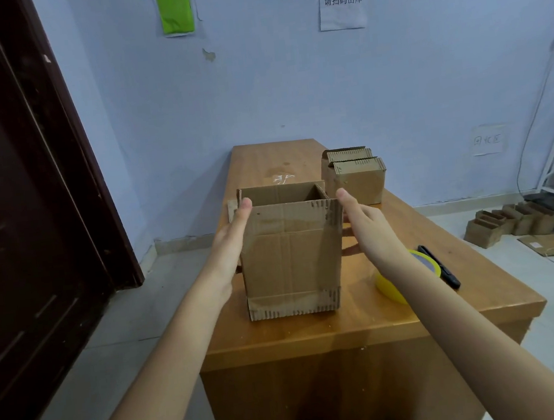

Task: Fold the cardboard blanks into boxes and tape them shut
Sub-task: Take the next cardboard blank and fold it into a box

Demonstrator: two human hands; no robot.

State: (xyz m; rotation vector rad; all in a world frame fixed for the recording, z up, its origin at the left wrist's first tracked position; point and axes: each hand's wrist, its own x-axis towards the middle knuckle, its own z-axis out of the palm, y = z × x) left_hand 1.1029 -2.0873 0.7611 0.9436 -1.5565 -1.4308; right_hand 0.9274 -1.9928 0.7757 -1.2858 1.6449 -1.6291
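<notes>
- The left hand (234, 234) lies flat against the left wall of the open box (290, 259), fingers straight and together, tips reaching the top edge.
- The right hand (368, 224) sits just beside the box's right wall, at its 3 o'clock, fingers straight and loosely together; whether they touch the cardboard I cannot tell.
- The box stands upright near the middle of the wooden table (347, 325), its mouth open upward and its top flaps standing. The bottom looks already closed, with a strip of clear tape across the lower front.
- At 1 o'clock from it, farther up the table, two finished boxes (355, 177) stand touching each other.
- At 4 o'clock lies a yellow tape roll (389, 285), partly behind the right forearm, with a black tool (440, 267) just beside it.
- More boxes (510, 223) and a flat blank (551, 244) lie on the floor at 3 o'clock, well apart.
- By my judgement the work is partway: several boxes are done, and this one lacks its top flaps folded and taped.
- Hidden: the box's underside and far wall, and what the black tool is. A cardboard piece (233, 210) behind the left hand is mostly covered.
</notes>
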